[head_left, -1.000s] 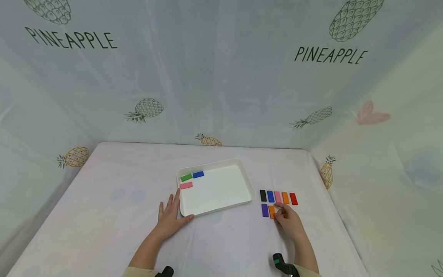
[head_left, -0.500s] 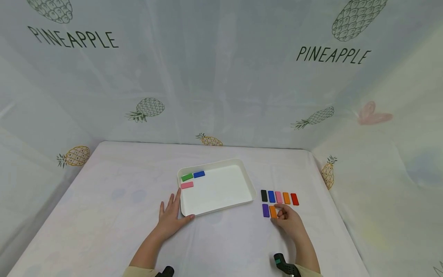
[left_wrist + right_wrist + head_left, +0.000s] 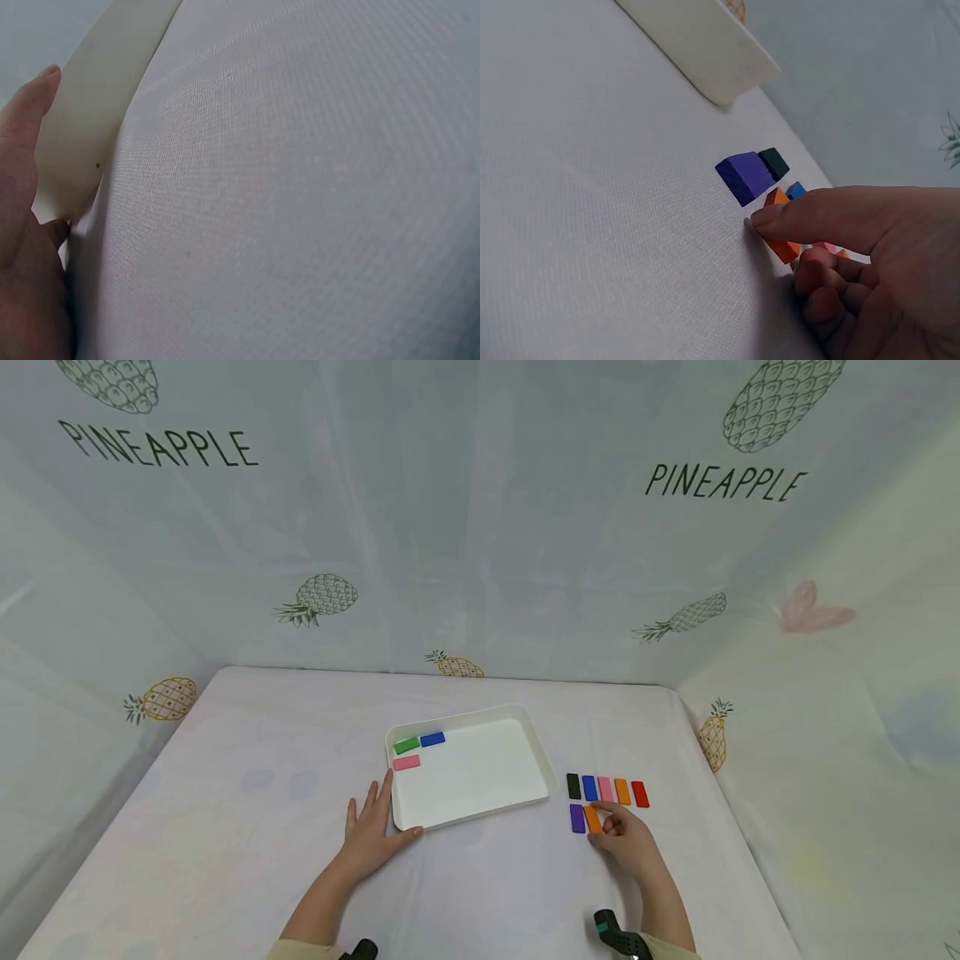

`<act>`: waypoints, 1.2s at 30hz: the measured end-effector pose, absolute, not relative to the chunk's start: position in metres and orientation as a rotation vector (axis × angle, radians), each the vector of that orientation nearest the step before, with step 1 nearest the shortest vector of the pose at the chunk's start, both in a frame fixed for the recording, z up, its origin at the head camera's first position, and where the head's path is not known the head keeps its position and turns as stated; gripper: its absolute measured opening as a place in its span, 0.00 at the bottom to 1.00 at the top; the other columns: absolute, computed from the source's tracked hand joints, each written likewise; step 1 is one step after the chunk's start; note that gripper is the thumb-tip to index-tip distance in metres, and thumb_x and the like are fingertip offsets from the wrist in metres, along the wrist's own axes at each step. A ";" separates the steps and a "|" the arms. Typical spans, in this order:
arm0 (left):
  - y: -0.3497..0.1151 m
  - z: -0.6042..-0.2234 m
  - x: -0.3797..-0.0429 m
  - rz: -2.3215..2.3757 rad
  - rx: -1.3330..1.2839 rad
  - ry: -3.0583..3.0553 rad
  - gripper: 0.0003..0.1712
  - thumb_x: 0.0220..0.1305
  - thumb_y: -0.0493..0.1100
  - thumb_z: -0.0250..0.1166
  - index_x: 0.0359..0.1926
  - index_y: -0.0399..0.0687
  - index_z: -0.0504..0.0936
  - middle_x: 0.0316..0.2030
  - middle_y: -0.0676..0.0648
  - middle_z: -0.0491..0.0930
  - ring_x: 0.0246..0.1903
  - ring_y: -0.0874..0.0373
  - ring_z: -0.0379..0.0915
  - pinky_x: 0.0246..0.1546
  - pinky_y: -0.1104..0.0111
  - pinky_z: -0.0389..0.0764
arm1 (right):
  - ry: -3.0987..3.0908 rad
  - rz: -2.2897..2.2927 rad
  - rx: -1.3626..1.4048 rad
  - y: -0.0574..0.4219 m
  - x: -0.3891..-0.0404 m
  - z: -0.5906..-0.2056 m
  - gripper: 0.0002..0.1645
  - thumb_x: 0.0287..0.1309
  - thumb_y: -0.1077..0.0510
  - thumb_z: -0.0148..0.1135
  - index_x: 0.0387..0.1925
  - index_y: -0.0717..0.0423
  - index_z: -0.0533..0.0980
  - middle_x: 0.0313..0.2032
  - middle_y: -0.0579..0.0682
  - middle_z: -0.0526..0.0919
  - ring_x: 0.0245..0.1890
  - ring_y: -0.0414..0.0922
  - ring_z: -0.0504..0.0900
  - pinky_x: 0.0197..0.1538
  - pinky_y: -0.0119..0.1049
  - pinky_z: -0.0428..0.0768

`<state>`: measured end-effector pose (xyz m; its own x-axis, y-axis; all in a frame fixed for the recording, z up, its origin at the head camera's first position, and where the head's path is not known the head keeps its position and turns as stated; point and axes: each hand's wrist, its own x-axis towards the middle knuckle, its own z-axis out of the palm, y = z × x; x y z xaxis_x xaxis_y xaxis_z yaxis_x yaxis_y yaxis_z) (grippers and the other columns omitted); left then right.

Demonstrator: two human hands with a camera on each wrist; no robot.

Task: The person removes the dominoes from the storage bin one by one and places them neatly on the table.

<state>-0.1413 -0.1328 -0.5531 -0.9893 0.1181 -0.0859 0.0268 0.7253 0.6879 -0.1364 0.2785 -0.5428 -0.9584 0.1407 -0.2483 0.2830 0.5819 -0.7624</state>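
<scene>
My left hand (image 3: 367, 845) lies with spread fingers at the near left corner of a white tray (image 3: 480, 772), index finger at its left edge and thumb at its near edge. Inside the tray are a green block (image 3: 407, 745), a blue block (image 3: 432, 739) and a pink block (image 3: 407, 762). To the right of it, my right hand (image 3: 628, 843) pinches a small orange block (image 3: 592, 819) by its ends between thumb and index finger. The right wrist view shows that orange block (image 3: 782, 250) slightly turned beside a purple block (image 3: 746, 178), the other fingers curled.
Beyond the pinched block runs a row of a black block (image 3: 573, 787), a blue block (image 3: 590, 788), a pink block (image 3: 606, 789), another orange block (image 3: 622, 792) and a red block (image 3: 640, 794). A white cloth (image 3: 480, 902) covers the table, and pineapple-print curtains surround it.
My right thumb has shifted to the near end of the orange block, which has turned slightly against the purple one. My left hand and the tray stay put.
</scene>
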 end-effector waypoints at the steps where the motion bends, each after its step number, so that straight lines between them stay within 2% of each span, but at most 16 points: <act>1: -0.133 -0.553 -0.141 1.117 0.119 2.802 0.65 0.53 0.61 0.71 0.77 0.42 0.39 0.74 0.34 0.48 0.73 0.37 0.32 0.66 0.41 0.22 | 2.649 -1.316 0.358 0.278 -0.136 -0.542 0.30 0.50 0.68 0.69 0.58 0.58 0.75 0.30 0.51 0.69 0.30 0.47 0.69 0.28 0.32 0.68; 36: -0.135 -0.558 -0.141 1.139 0.145 2.816 0.65 0.53 0.61 0.70 0.77 0.44 0.39 0.73 0.34 0.49 0.73 0.37 0.32 0.65 0.40 0.22 | 2.650 -1.334 0.378 0.280 -0.137 -0.544 0.32 0.50 0.67 0.71 0.58 0.61 0.73 0.30 0.52 0.70 0.31 0.47 0.69 0.28 0.29 0.70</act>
<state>-0.1406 -0.1348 -0.5576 -0.9904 0.1258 -0.0570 0.0508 0.7156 0.6967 -0.1373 0.2803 -0.5444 -0.9568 0.1558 -0.2455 0.2900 0.5722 -0.7671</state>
